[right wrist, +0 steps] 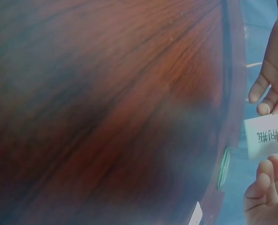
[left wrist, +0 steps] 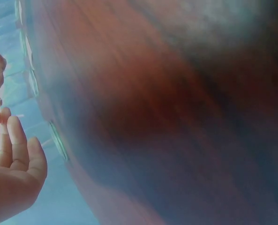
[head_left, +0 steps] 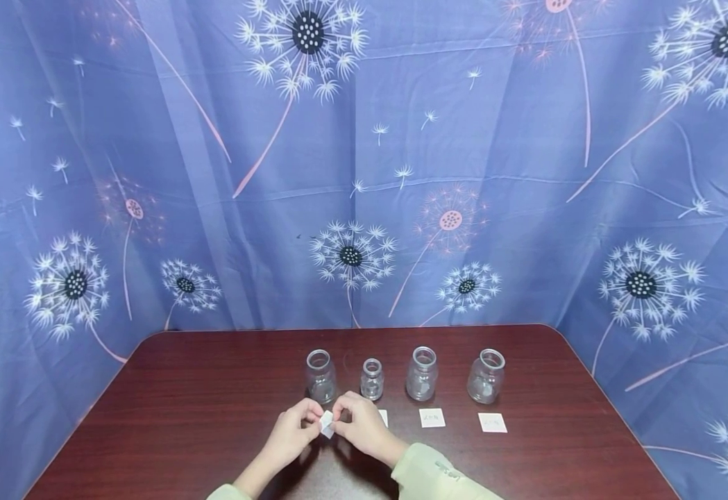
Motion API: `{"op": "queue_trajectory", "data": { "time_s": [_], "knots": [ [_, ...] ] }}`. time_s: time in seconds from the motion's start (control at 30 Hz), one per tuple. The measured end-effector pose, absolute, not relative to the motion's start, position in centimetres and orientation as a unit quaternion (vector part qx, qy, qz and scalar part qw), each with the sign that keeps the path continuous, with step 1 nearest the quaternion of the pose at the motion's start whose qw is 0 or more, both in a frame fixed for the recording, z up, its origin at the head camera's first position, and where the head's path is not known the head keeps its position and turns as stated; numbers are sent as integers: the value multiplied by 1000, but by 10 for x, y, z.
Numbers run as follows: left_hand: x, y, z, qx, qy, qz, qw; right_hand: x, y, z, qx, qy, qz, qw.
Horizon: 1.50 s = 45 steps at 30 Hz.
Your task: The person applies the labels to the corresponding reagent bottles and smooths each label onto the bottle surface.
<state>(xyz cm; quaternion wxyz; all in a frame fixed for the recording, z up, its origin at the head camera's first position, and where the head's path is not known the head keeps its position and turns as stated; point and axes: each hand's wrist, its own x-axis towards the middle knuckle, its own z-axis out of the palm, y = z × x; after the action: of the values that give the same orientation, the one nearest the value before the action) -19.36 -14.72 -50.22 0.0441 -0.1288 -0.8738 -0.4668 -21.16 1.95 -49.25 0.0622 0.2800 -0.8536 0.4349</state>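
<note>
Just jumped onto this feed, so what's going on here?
A person is holding a small white paper label in front of the leftmost glass jar, pinched between the left hand and the right hand. Four glass jars stand in a row on the wooden table, the second from the left being the smallest jar. Three other labels lie in front of the other jars, one partly hidden by the right hand.

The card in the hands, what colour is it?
The card is white with dark writing, clearest in the right wrist view.
</note>
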Motion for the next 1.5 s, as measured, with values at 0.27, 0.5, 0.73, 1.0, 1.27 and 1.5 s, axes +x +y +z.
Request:
{"op": "queue_trajectory", "data": {
  "time_s": [0.27,0.5,0.73,1.0,1.27,1.5],
  "knots": [
    [-192,-149,-501,-119,-890,-433,79,-213,23,-493,261,-845,465,45],
    [-192,-151,-501,-103,-887,-440,95,-216,26,-492,243,-824,510,40],
    [-194,-152,-501,-83,-889,-436,112,-220,30,-491,226,-820,524,38],
    [-199,-151,-503,-59,-916,-383,102,-222,32,-493,218,-828,514,42],
    [-200,-152,-502,-31,-947,-314,64,-221,33,-494,221,-827,516,25],
    [-199,-154,-503,-11,-961,-270,51,-220,33,-494,219,-832,510,9]
  ]
}}
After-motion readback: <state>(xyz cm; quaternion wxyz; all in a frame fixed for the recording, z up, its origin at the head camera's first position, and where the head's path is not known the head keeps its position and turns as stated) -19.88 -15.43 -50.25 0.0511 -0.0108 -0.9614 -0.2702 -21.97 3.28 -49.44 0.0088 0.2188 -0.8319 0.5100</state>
